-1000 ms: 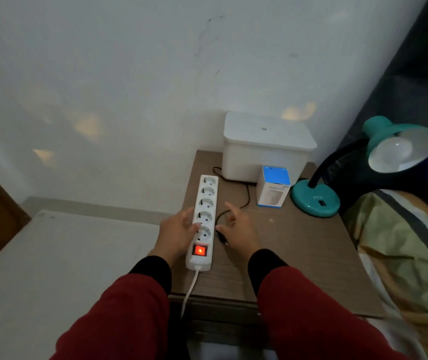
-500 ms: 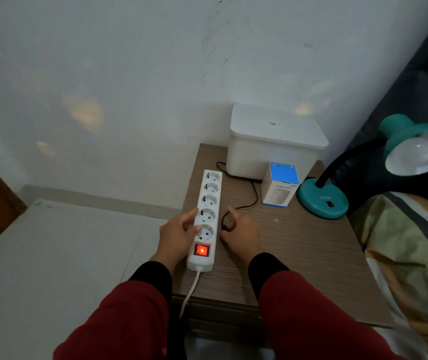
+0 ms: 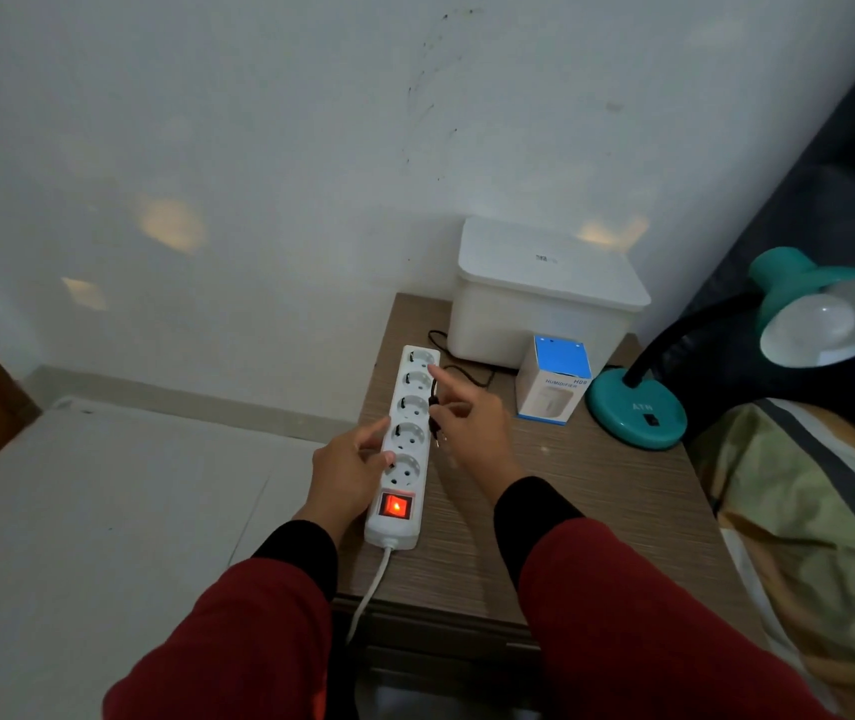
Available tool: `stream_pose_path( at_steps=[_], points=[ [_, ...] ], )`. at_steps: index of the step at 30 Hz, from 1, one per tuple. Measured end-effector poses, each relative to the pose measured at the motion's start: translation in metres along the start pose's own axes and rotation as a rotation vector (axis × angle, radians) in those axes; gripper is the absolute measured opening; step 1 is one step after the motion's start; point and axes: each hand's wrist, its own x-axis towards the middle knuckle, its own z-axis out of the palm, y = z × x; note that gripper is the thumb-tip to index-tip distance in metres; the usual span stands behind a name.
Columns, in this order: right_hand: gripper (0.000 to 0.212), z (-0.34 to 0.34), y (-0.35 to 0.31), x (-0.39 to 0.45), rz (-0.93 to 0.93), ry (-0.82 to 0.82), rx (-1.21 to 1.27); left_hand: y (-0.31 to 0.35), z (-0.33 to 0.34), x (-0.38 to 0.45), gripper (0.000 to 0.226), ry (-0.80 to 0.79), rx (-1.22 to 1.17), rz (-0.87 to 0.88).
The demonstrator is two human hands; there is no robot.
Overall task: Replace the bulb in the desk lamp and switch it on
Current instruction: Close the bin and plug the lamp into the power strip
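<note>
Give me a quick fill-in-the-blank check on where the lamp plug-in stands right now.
1. The power strip's rocker switch glows ____.
2. The left hand steadies the strip while the right hand holds the lamp's black ____.
3. The bulb in the teal desk lamp is ____ (lit/unlit).
4. The power strip has ____ sockets, all empty.

Answers: red; plug; unlit; five

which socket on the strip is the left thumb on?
The left hand has its thumb at the fourth socket from the wall, the second one up from the lit switch; the other four sockets are untouched.
</note>
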Motion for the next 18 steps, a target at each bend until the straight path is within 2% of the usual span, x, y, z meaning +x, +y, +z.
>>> stream_pose_path(
  at_steps=[10,18],
  points=[
    [0.027,0.018,0.006,-0.001,-0.031,0.062,0.043,-0.001,0.000,0.000,0.046,0.014,-0.003,0.006],
    [0.024,0.025,0.013,-0.002,-0.081,0.103,-0.117,-0.002,-0.001,0.001,0.043,0.016,0.011,-0.007]
  ],
)
